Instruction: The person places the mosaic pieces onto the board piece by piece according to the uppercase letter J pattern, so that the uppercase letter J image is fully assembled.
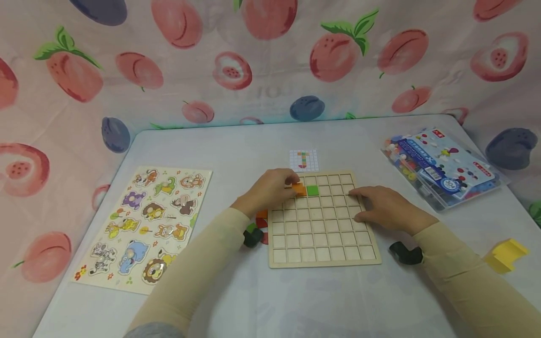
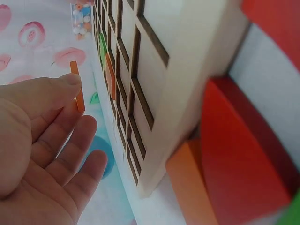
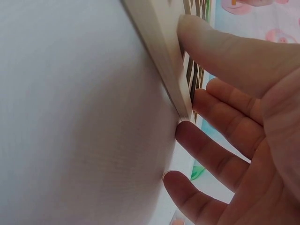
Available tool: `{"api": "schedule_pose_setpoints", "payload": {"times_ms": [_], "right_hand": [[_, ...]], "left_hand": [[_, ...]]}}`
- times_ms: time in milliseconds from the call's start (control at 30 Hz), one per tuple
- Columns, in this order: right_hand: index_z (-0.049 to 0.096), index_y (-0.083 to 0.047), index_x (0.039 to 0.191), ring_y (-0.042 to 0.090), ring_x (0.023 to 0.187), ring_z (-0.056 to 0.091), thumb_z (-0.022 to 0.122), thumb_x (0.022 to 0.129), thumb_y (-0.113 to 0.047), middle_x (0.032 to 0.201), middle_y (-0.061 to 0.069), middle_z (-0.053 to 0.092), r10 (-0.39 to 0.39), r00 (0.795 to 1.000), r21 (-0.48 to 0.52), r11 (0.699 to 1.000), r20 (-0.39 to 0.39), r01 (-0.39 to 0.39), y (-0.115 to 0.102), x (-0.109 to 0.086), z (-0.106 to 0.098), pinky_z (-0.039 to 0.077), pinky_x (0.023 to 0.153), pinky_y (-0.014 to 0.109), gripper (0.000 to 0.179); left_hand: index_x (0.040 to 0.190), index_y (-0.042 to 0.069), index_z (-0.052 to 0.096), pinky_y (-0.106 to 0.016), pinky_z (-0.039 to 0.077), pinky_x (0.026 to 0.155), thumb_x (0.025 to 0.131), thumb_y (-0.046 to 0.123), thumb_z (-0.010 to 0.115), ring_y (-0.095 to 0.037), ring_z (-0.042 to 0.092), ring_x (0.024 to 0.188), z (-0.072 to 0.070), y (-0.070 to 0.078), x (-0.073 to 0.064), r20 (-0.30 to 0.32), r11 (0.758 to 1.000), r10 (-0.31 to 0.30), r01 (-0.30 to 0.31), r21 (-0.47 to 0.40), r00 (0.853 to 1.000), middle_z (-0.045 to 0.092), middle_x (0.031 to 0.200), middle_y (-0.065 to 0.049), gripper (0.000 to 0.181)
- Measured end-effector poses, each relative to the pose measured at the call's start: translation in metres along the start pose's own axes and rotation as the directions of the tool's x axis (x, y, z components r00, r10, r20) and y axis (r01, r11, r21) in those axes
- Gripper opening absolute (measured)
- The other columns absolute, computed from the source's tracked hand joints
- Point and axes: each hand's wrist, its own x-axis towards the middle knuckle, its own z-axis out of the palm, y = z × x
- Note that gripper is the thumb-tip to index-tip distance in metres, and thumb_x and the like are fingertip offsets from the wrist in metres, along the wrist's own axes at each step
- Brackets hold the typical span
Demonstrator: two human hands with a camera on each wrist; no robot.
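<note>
My left hand [image 1: 272,188] pinches a thin orange tile [image 2: 78,89] between thumb and forefinger, above the wooden grid board [image 1: 325,266]. In the left wrist view its other fingers are loosely spread. Another orange tile [image 2: 110,76] sits in a cell of the board, next to a green square tile [image 1: 312,190]. At the board's right side my right hand [image 1: 386,209] rests with its thumb on the frame and fingertips at the edge; its fingers are only slightly bent. Beyond the board lies a small pattern card [image 1: 313,160] with a coloured figure on squares.
Loose red pieces [image 2: 239,150], with orange and green ones, lie along the board's left edge. An animal puzzle board [image 1: 169,216] is on the left. A clear plastic case [image 1: 444,169] of colourful pieces sits back right. A yellow angled piece [image 1: 506,255] is beside the right sleeve.
</note>
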Motion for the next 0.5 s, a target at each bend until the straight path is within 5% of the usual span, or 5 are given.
{"api": "schedule_pose_setpoints", "payload": {"times_ms": [500], "right_hand": [[0.053, 0.002, 0.14, 0.05, 0.13, 0.044, 0.079, 0.087, -0.027, 0.14, 0.029, 0.051, -0.006, 1.0, 0.008, 1.0, 0.003, 0.006, 0.0, 0.0, 0.0, 0.035, 0.105, 0.063, 0.066]], "left_hand": [[0.12, 0.011, 0.068, -0.03, 0.046, 0.099, 0.094, 0.017, 0.07, -0.017, 0.059, 0.113, 0.01, 0.013, 0.012, 0.021, 0.998, 0.05, -0.051, 0.028, 0.999, 0.067, 0.12, -0.002, 0.027]]}}
